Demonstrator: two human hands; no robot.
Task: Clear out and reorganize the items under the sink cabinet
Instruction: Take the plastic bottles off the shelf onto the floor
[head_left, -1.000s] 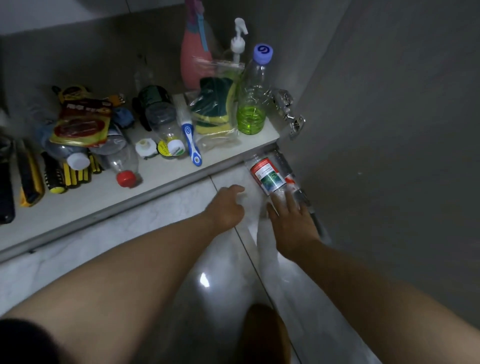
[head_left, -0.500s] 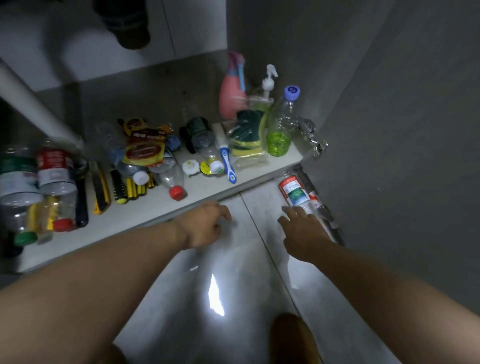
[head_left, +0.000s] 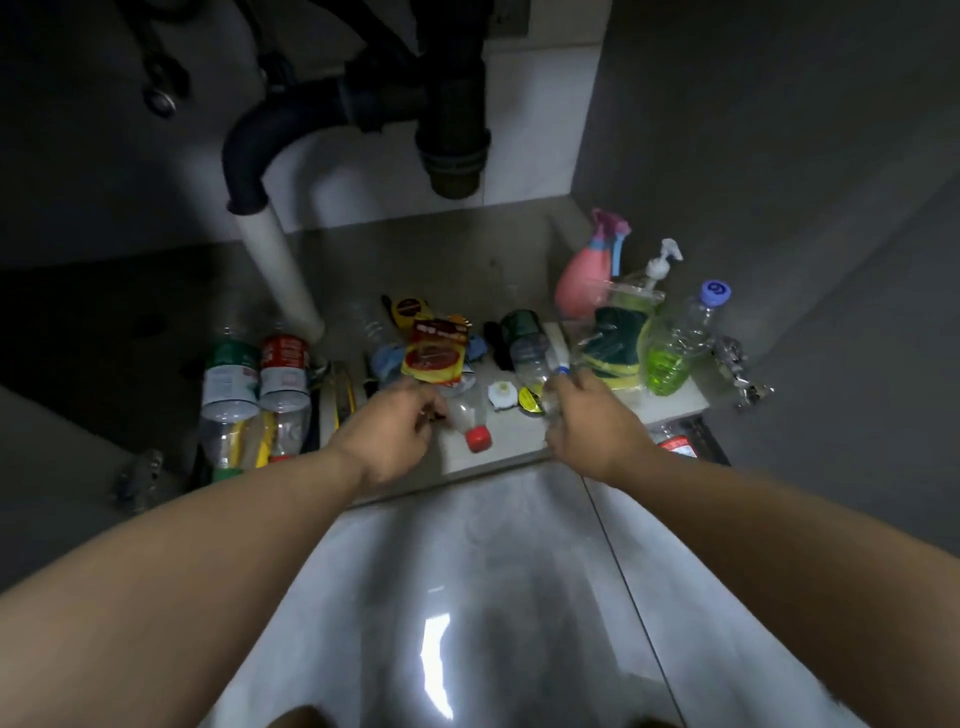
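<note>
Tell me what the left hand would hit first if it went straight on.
Most likely the red-capped clear bottle, lying just past the fingers of the left hand; depth is unclear.

Both hands are off the floor tile now and up over the cabinet shelf (head_left: 514, 437). My right hand (head_left: 592, 428) has left the red-labelled bottle (head_left: 675, 446) and reaches the blue-tipped toothbrush (head_left: 561, 370); grip too blurred to tell. My left hand (head_left: 395, 431) hovers just beside the red-capped bottle (head_left: 470, 421). Drain pipes (head_left: 452, 104) have come into view overhead.

Head view, down into cabinet (head_left: 519, 249)
</note>
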